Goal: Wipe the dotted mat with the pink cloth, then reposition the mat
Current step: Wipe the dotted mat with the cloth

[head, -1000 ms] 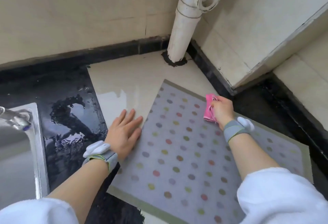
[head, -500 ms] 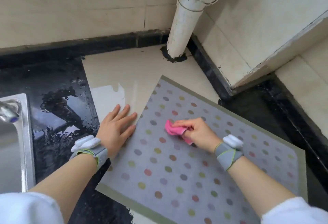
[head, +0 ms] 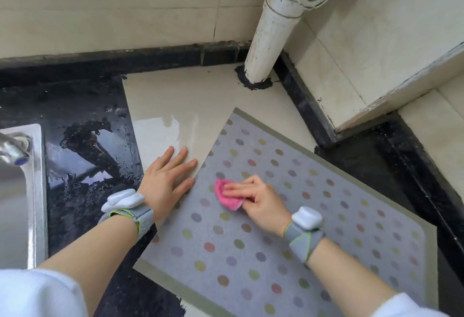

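Currently my right hand (head: 261, 203) presses the cloth (head: 227, 197) near the mat's (head: 251, 241) left edge; left hand (head: 165, 181) flat, unclenched (mat may slide on wet counter (head: 82, 145)).

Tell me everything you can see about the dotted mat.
The mat is a flat grey rectangle with rows of pastel dots and a plain olive border. It looks thin and slightly stiff. It lies askew on the counter, one corner toward the white pipe, partly on pale tile, partly on wet black stone. The left hand lies flat across its left edge; the right hand presses a pink cloth on it.
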{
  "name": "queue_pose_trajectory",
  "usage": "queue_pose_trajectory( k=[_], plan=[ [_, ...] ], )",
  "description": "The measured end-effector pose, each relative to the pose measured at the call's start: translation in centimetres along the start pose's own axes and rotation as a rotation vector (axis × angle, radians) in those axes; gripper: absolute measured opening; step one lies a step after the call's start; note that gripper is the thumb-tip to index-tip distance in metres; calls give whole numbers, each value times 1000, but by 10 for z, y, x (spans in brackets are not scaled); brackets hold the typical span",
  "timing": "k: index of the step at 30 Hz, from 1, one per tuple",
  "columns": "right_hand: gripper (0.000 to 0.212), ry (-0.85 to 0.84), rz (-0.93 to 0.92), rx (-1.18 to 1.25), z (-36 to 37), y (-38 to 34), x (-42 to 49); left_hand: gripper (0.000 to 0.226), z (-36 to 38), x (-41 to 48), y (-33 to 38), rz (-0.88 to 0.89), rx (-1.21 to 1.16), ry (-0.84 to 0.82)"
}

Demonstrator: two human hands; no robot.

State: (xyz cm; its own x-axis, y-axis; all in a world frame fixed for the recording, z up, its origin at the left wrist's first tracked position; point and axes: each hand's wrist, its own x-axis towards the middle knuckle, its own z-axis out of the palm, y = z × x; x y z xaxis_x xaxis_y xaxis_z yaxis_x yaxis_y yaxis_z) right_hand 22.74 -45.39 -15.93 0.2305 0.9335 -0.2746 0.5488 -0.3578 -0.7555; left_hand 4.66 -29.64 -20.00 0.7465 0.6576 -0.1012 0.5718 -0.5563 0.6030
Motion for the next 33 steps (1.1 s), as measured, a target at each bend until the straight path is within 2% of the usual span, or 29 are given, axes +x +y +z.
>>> queue_pose_trajectory(
  k=[2, 3, 4, 6, 8, 10, 11, 14, 17, 18, 19, 20, 21, 23, 24, 25, 26, 29, 33],
  plan=[
    [30, -110, 68, 179, -22, -11, 11, 65, -1, 0, 0, 0, 2, -6],
    [30, -50, 110, 284, -38, -15, 24, 65, -1, 0, 1, 1, 5, -10],
    [32, 108, 150, 350, -54, -13, 44, 65, -1, 1, 0, 3, 11, -6],
    [34, 410, 194, 326, -74, -5, 86, 66, 0, 1, -1, 4, 30, 4],
    [34, 504, 205, 108, -68, 3, 114, 66, 0, 3, 0, 10, 32, 7],
    [43, 448, 129, -109, -34, 9, 117, 65, 2, 3, -2, 8, 29, 6],
    [48, 389, 75, -143, -16, 6, 107, 65, 2, 3, -3, 7, 27, 5],
    [49, 133, -9, -45, 14, -13, 51, 65, 2, 3, -2, -8, 10, -4],
    [37, -223, -49, 15, 14, -31, 16, 66, 1, 1, 0, -20, -3, 0],
    [32, -273, -36, 70, 4, -37, 17, 66, 0, 1, 1, -17, -4, 3],
    [31, -255, 7, 132, -9, -39, 24, 66, 0, 1, 0, -20, -2, 2],
    [34, -137, 77, 207, -26, -34, 36, 66, 0, 2, 0, -19, 0, 2],
    [38, 49, 156, 258, -46, -24, 49, 65, -1, 3, 1, -13, 4, 0],
    [42, 412, 319, 189, -77, 4, 72, 64, -1, 3, 2, -11, 8, -2],
    [43, 510, 360, 84, -81, 15, 78, 64, -1, 3, 1, -10, 8, -4],
    [45, 536, 349, 8, -73, 21, 80, 64, -1, 3, 1, -12, 12, -8],
    [47, 512, 298, -35, -57, 23, 77, 64, -1, 2, 1, -11, 20, -13],
    [47, 291, 122, 17, 6, 4, 38, 56, -1, 3, -1, -26, 34, -12],
    [44, -38, 89, 99, 38, -21, -30, 59, -3, 0, 4, -20, 32, -18]
  ],
)
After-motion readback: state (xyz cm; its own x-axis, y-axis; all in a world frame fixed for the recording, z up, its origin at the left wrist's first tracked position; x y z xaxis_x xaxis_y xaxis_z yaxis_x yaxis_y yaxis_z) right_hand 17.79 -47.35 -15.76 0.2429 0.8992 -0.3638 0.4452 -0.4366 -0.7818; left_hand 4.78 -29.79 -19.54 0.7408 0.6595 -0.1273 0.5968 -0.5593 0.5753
